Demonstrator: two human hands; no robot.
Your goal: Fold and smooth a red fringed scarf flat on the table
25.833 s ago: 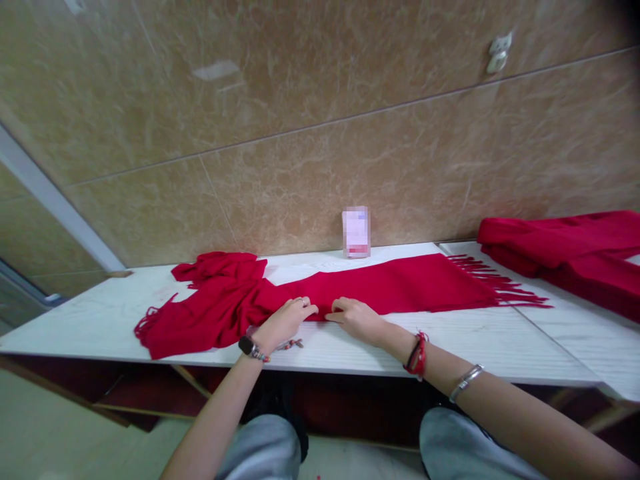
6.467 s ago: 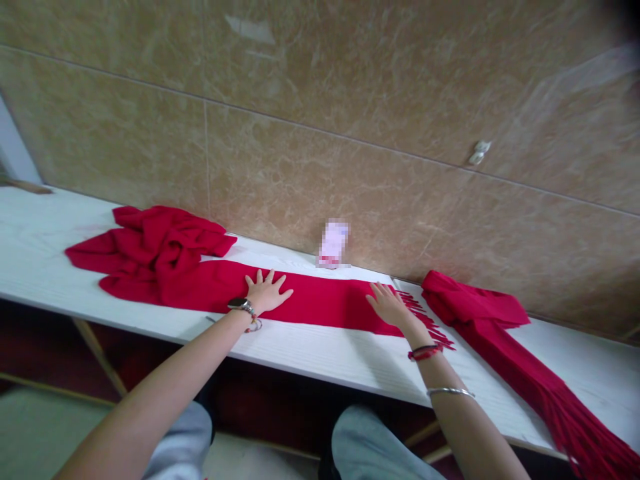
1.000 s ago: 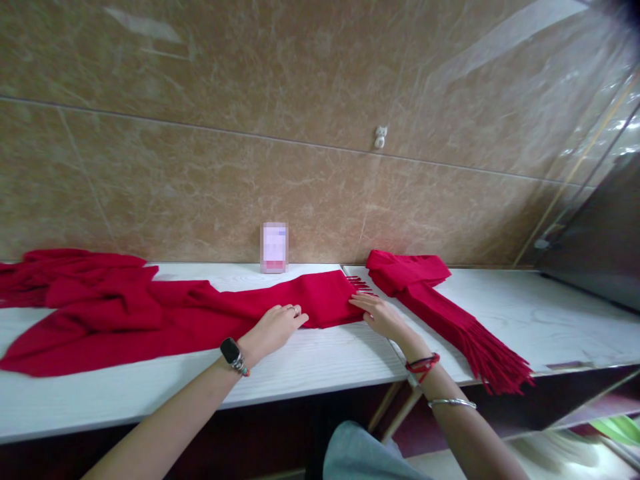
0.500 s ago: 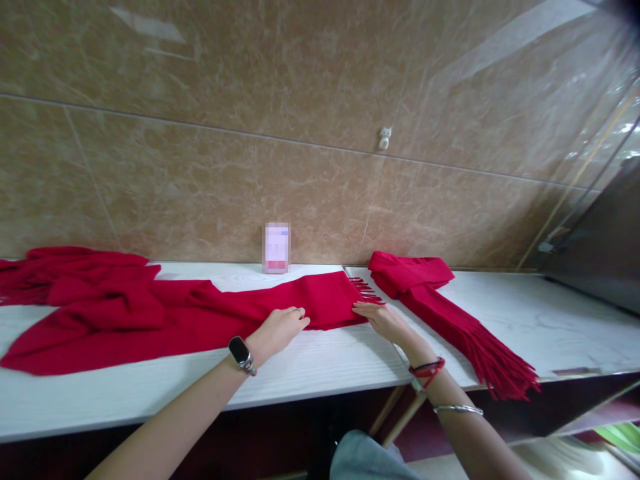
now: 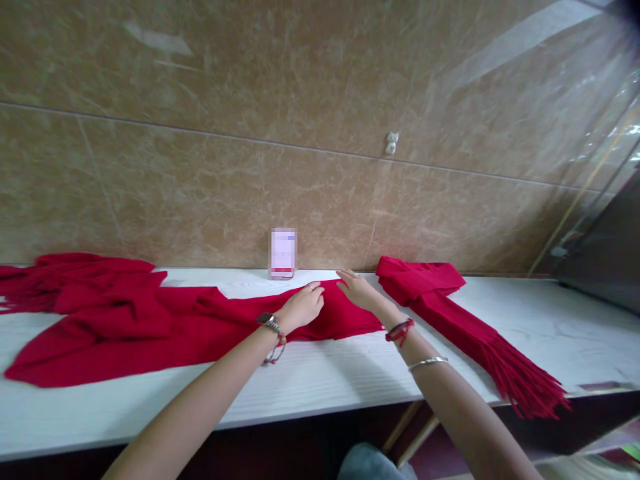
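A long red scarf [image 5: 200, 320] lies stretched along the white table [image 5: 320, 380], bunched up at its left end. My left hand [image 5: 303, 307] rests on the scarf near its right end, fingers curled down onto the cloth. My right hand [image 5: 357, 290] lies flat and open at the far edge of the same end, fingers stretched toward the wall. Both hands touch the fabric close together. The fringe at that end is hidden under my right hand and wrist.
A second red scarf [image 5: 450, 313] with a fringe lies at an angle on the right, its end hanging over the front edge. A small pink card [image 5: 283, 253] leans against the marble wall [image 5: 300, 133] behind my hands. A dark panel [image 5: 610, 260] stands at far right.
Both hands have moved from the scarf's near edge to its far edge, closer to the wall and to each other. The fringe seen before is now covered.
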